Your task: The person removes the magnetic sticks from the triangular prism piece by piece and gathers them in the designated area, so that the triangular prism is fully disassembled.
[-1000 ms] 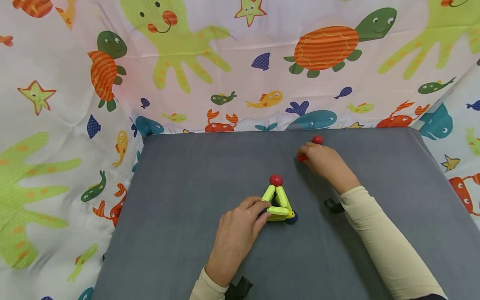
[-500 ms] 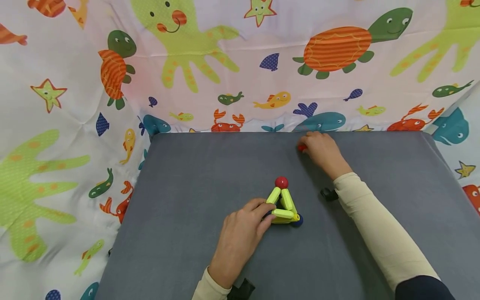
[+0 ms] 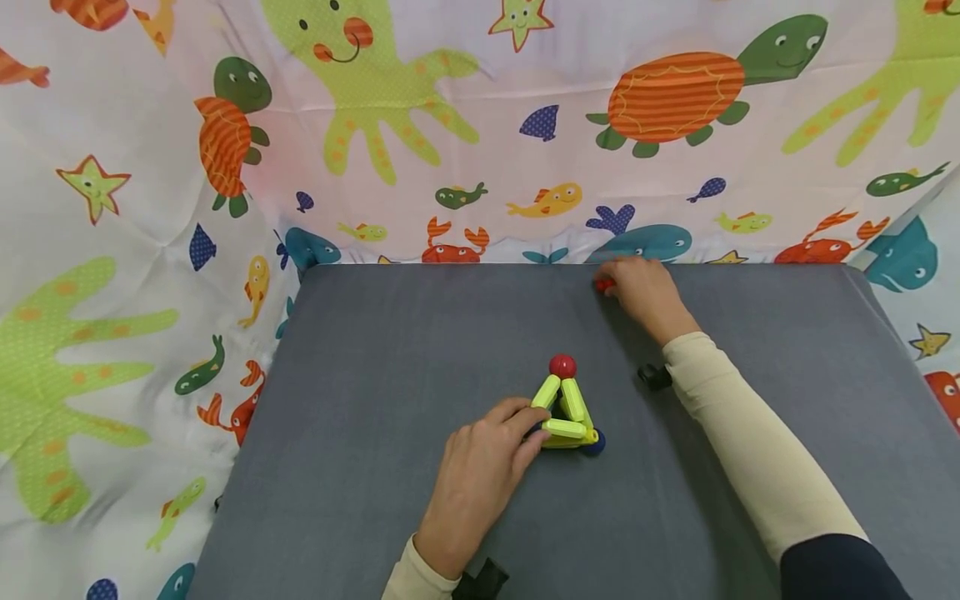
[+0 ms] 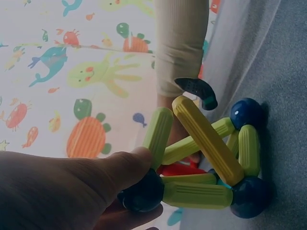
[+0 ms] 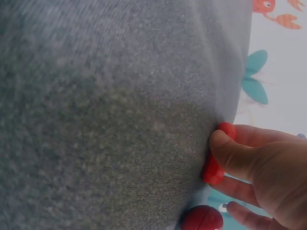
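Observation:
My left hand (image 3: 480,475) holds a corner of a frame built from yellow-green magnetic rods (image 3: 564,428) and balls. In the left wrist view, thumb and fingers are around a dark blue ball (image 4: 142,192) at that corner; more dark blue balls (image 4: 250,196) join the rods, one rod (image 4: 208,141) being a deeper yellow. The head view shows a red ball (image 3: 562,366) at the frame's far corner. Close to the back edge, my right hand (image 3: 643,293) pinches a short red rod (image 5: 217,165) near the tabletop. A loose red ball (image 5: 202,218) lies beside those fingers.
The grey cloth-covered table (image 3: 405,350) ends at a back edge close to the right hand. Behind and to the left hangs a white curtain (image 3: 247,25) printed with sea animals. Black wrist straps (image 3: 654,377) show below the sleeves.
My right hand has moved away toward the back edge with the red rod. The loose red ball beyond it is now hidden in the head view. My left hand keeps its hold.

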The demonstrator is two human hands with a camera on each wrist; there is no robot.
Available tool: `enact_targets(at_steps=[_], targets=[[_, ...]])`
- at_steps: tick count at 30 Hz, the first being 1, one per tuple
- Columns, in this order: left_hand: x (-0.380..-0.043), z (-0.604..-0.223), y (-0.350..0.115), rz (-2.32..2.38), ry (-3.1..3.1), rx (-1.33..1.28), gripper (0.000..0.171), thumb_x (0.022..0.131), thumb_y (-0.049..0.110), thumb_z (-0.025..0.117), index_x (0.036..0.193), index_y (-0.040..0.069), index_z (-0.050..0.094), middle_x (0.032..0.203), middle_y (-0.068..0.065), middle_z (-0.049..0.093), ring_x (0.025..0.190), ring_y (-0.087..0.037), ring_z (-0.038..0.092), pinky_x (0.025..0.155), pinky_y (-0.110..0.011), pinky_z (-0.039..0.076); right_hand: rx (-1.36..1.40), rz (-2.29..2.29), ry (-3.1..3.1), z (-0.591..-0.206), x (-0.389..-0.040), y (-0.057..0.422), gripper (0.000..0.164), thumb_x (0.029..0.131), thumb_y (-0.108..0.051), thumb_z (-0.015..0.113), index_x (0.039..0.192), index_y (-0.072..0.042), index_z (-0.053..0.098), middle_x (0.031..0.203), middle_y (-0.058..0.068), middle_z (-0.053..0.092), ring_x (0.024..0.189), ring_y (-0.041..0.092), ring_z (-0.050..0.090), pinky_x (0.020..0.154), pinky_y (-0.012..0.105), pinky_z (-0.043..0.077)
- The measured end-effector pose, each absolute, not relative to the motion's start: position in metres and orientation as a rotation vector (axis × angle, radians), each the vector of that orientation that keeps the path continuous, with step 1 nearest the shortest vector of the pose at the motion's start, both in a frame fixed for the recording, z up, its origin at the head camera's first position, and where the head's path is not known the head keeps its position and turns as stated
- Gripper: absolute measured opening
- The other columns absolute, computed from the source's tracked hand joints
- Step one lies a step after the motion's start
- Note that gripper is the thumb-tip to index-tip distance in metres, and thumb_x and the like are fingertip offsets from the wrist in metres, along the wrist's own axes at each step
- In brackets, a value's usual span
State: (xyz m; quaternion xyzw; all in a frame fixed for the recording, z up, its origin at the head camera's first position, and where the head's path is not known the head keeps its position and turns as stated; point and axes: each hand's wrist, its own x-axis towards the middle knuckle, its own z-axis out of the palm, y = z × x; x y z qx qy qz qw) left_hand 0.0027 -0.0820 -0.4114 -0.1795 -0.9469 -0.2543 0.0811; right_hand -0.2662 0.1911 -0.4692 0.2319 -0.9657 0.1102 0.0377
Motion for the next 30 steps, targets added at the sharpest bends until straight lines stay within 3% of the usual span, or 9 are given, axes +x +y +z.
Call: enact_targets(at_steps=[11, 16, 19, 24, 26, 30], targets=[[0.004, -0.411, -0.079, -0.768, -2.812, -0.566, 0.023, 0.099, 0.031, 0.078, 0.120, 0.023, 0.079, 0.125, 0.003, 0.072, 0.086, -0.015, 0.076, 0.067, -0.033, 0.062, 0.628, 0.358, -2.943, -0.461, -0.250, 0.201, 0.042, 0.091, -0.005, 0.084, 0.131, -0.010, 0.072, 0.127, 0.020, 0.071, 0.117, 0.043, 0.065, 0.098, 0.065, 0.046], [0.003, -0.410, -0.079, -0.774, -2.814, -0.555, 0.023, 0.099, 0.031, 0.078, 0.120, 0.023, 0.079, 0.125, 0.003, 0.072, 0.084, -0.016, 0.076, 0.065, -0.034, 0.061, 0.612, 0.406, -2.899, -0.441, -0.228, 0.201, 0.040, 0.093, -0.005, 0.081, 0.132, -0.010, 0.071, 0.130, 0.021, 0.070, 0.129, 0.047, 0.061, 0.104, 0.068, 0.043], [0.003, -0.410, -0.079, -0.771, -2.813, -0.549, 0.023, 0.099, 0.032, 0.078, 0.120, 0.023, 0.079, 0.126, 0.003, 0.072, 0.081, -0.016, 0.075, 0.063, -0.033, 0.060, 0.604, 0.460, -2.887, -0.425, -0.211, 0.199, 0.035, 0.096, -0.006, 0.079, 0.130, -0.011, 0.073, 0.128, 0.018, 0.072, 0.127, 0.044, 0.063, 0.106, 0.066, 0.042], [0.003, -0.411, -0.079, -0.766, -2.800, -0.549, 0.023, 0.098, 0.031, 0.079, 0.120, 0.023, 0.079, 0.125, 0.003, 0.072, 0.079, -0.016, 0.075, 0.062, -0.033, 0.060, 0.603, 0.563, -2.851, -0.397, -0.178, 0.194, 0.025, 0.099, -0.014, 0.077, 0.123, -0.011, 0.076, 0.115, 0.012, 0.076, 0.098, 0.032, 0.069, 0.089, 0.053, 0.053], [0.004, -0.411, -0.079, -0.765, -2.791, -0.544, 0.023, 0.098, 0.030, 0.079, 0.120, 0.023, 0.079, 0.124, 0.003, 0.072, 0.079, -0.016, 0.075, 0.062, -0.034, 0.060, 0.620, 0.612, -2.837, -0.385, -0.165, 0.192, 0.024, 0.101, -0.019, 0.076, 0.124, -0.011, 0.076, 0.115, 0.010, 0.076, 0.098, 0.029, 0.069, 0.085, 0.051, 0.057], [0.005, -0.412, -0.079, -0.767, -2.781, -0.535, 0.024, 0.098, 0.030, 0.080, 0.120, 0.022, 0.079, 0.124, 0.004, 0.072, 0.078, -0.016, 0.074, 0.061, -0.034, 0.060, 0.672, 0.717, -2.841, -0.367, -0.136, 0.186, 0.028, 0.101, -0.023, 0.076, 0.127, -0.012, 0.075, 0.117, 0.006, 0.076, 0.107, 0.026, 0.071, 0.091, 0.052, 0.058]])
